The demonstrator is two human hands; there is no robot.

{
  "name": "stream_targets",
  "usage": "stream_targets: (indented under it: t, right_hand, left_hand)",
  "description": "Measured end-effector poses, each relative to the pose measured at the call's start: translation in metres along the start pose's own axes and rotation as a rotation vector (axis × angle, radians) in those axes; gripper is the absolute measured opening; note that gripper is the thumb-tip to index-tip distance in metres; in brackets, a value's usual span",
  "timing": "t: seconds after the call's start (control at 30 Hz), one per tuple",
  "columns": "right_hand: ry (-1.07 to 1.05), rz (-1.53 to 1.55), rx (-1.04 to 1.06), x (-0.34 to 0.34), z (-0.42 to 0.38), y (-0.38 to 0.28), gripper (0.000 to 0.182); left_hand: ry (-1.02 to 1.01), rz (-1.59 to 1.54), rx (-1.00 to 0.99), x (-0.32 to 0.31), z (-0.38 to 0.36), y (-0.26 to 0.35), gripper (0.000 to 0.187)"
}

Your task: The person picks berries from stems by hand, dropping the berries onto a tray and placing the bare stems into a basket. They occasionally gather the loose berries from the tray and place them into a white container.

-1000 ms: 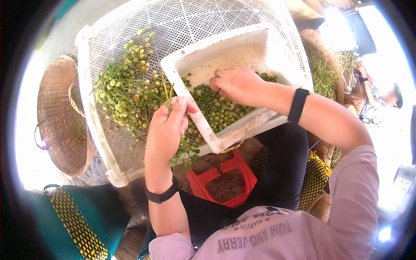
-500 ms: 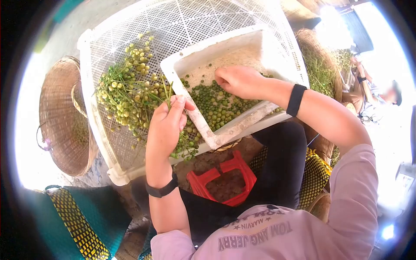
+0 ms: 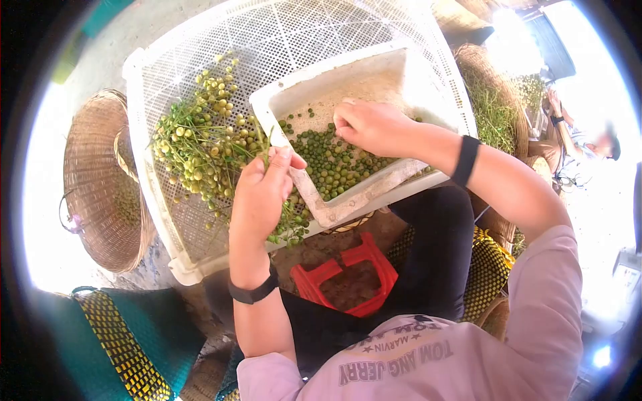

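My left hand (image 3: 263, 194) is closed in a pinch on a green stem (image 3: 270, 139), beside the near-left edge of the white tub (image 3: 314, 210). Under and left of it, a heap of stalks with round green berries (image 3: 200, 134) lies on the perforated plastic tray (image 3: 257, 37). Over the tub, my right hand (image 3: 374, 127) has its fingers curled together; whatever they hold, if anything, is hidden. Loose green berries (image 3: 328, 160) cover the tub's floor below it.
A wicker basket (image 3: 100, 194) stands left of the tray, and another holding green stalks (image 3: 491, 100) is at the right. A red plastic stool (image 3: 307, 281) sits between my legs. Teal woven material (image 3: 147, 321) lies lower left. Another person (image 3: 568, 137) sits far right.
Both hands keep nearly the same places. A few loose berries now lie on the tub's floor left of my right hand, where fewer were before. The view has shifted slightly.
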State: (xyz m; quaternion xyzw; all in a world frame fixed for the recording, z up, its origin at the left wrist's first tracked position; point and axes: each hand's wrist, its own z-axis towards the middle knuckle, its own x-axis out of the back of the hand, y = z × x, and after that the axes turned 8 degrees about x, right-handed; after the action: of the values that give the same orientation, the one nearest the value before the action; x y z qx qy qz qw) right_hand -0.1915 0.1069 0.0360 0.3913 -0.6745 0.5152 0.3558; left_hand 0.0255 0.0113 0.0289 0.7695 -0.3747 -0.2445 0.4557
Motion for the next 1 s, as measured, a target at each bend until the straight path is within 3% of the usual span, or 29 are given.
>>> stream_targets:
  t: [0.1,0.13,0.23,0.3,0.4,0.47,0.63,0.7,0.73,0.77,0.83,0.87,0.9,0.97,1.0]
  right_hand:
    - [0.123,0.165,0.142,0.018,-0.023,-0.031,0.007]
    - [0.153,0.170,0.177,0.020,-0.032,-0.042,0.007]
    - [0.261,0.101,0.279,0.025,-0.052,-0.058,0.017]
    - [0.239,0.105,0.257,0.026,-0.060,-0.059,0.017]
    - [0.295,0.161,0.297,0.028,-0.073,-0.058,0.017]
    - [0.331,0.209,0.286,0.029,-0.082,-0.058,0.016]
    - [0.359,0.307,0.116,0.051,-0.113,-0.050,0.011]
    - [0.708,0.265,0.060,0.061,-0.123,-0.009,0.010]
    - [0.935,0.181,0.071,0.072,-0.131,0.019,0.012]
    - [1.086,-0.060,-0.083,0.086,-0.144,0.049,0.009]
    - [1.134,-0.303,-0.360,0.099,-0.179,0.114,0.013]
    - [1.070,-0.346,-0.585,0.102,-0.195,0.136,0.018]
    - [0.868,-0.303,-0.814,0.105,-0.211,0.153,0.020]
    - [0.519,-0.435,-1.008,0.099,-0.231,0.182,0.031]
    - [0.526,-0.423,-1.014,0.093,-0.234,0.185,0.031]
  left_hand:
    - [0.027,0.087,-0.004,-0.020,-0.016,0.017,0.032]
    - [0.076,0.172,-0.113,-0.028,-0.019,0.018,0.029]
    - [0.018,0.116,-0.063,-0.043,-0.022,0.021,0.030]
    - [-0.057,0.130,-0.122,-0.045,-0.023,0.023,0.031]
    - [-0.213,0.036,-0.059,-0.050,-0.022,0.022,0.030]
    - [-0.305,-0.186,0.056,-0.055,-0.020,0.023,0.026]
    - [-0.384,-0.114,-0.030,-0.075,-0.020,0.022,0.022]
    - [-0.012,0.075,-0.084,-0.086,-0.029,0.029,0.025]
    - [0.026,0.041,-0.102,-0.086,-0.030,0.024,0.035]
    - [0.018,0.048,-0.102,-0.083,-0.032,0.025,0.035]
    - [-0.014,0.083,-0.125,-0.069,-0.035,0.032,0.034]
    - [-0.010,0.125,-0.120,-0.059,-0.034,0.031,0.034]
    - [-0.013,0.134,-0.120,-0.050,-0.036,0.032,0.034]
    - [0.011,0.132,-0.170,-0.036,-0.040,0.035,0.035]
    - [0.009,0.146,-0.172,-0.031,-0.041,0.035,0.035]
